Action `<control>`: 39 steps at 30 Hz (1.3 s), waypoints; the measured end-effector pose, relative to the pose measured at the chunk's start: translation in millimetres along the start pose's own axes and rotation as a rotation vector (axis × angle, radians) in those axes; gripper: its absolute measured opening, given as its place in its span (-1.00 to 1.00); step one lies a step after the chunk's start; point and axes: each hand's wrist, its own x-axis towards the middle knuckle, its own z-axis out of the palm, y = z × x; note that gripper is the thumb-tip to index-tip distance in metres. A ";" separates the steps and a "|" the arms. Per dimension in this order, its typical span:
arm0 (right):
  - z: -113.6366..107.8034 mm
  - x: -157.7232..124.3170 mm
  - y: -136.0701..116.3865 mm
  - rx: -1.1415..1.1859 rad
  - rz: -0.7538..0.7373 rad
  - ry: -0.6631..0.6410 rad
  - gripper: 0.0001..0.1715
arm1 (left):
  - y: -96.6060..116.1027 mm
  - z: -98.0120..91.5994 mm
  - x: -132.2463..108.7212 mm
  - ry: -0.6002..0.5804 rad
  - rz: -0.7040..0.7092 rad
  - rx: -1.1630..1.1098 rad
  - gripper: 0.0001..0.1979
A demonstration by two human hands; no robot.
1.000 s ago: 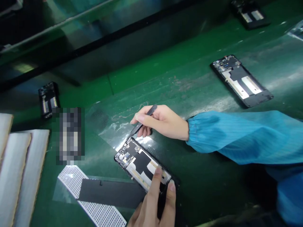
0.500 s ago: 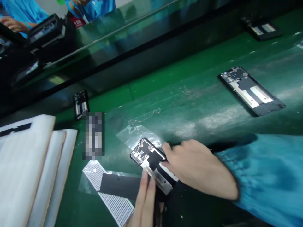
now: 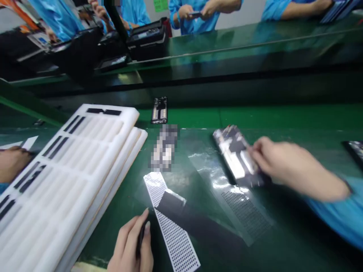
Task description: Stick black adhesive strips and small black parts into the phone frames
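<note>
In the head view my right hand [image 3: 295, 166] grips the right edge of an opened phone body [image 3: 235, 151], circuit parts and white strips showing; motion blurs both. At the front, my left hand [image 3: 132, 241] is closed around a slim black item [image 3: 141, 240], mostly hidden by the fingers, so its kind is unclear. Just right of that hand lies a white sheet of small black dots [image 3: 177, 238], crossed by a black strip [image 3: 198, 223]. A clear film [image 3: 227, 204] with a dotted patch is below the phone body.
White foam trays [image 3: 113, 151] holding black strips are stacked at left. Other opened phone bodies lie at the back [image 3: 159, 110] and at the right edge [image 3: 356, 151]. A person's hand [image 3: 13, 164] shows at far left; co-workers in blue sleeves [image 3: 195, 22] work across the bench.
My right hand has moved the phone body away from my left hand, up and off the clear film. My left hand has let go of the phone body. The view has swung leftward.
</note>
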 end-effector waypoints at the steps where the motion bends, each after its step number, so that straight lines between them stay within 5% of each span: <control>1: -3.8 26.4 10.8 0.001 0.046 0.054 -0.63 | -1.6 0.7 0.6 -0.021 -0.013 -0.030 -0.72; 4: -15.6 87.9 37.4 0.005 0.123 0.164 -0.42 | -7.6 3.2 5.2 -0.093 0.008 -0.077 -0.73; 8: -31.6 110.2 38.9 0.032 0.185 0.239 -0.42 | -21.5 3.6 10.6 -0.212 0.072 -0.054 -0.65; 14: -44.7 82.8 -57.0 0.529 0.183 0.119 -0.26 | -27.2 -6.2 17.5 -0.294 0.262 0.084 -0.50; 18: -20.2 65.0 -125.5 0.917 0.047 -0.410 -0.14 | -25.9 -10.0 19.1 -0.335 0.423 0.134 -0.46; 21: 3.1 57.3 -151.6 1.091 -0.082 -0.695 -0.30 | -28.9 -11.9 14.6 -0.345 0.434 0.152 -0.42; 26: 17.0 48.6 -169.9 1.057 -0.262 -0.685 -0.62 | -33.7 -16.6 8.3 -0.363 0.418 0.156 -0.39; 31: 24.1 39.7 -182.2 0.918 -0.394 -0.627 -0.69 | -32.5 -16.8 11.4 -0.378 0.411 0.161 -0.41; 37: 31.1 35.1 -188.2 1.064 -0.282 -0.655 -0.62 | -34.8 -12.7 13.5 -0.387 0.422 0.157 -0.43; 39: 21.8 36.8 -185.5 1.207 -0.200 -0.661 -0.60 | -29.8 -11.9 13.5 -0.332 0.316 0.047 -0.47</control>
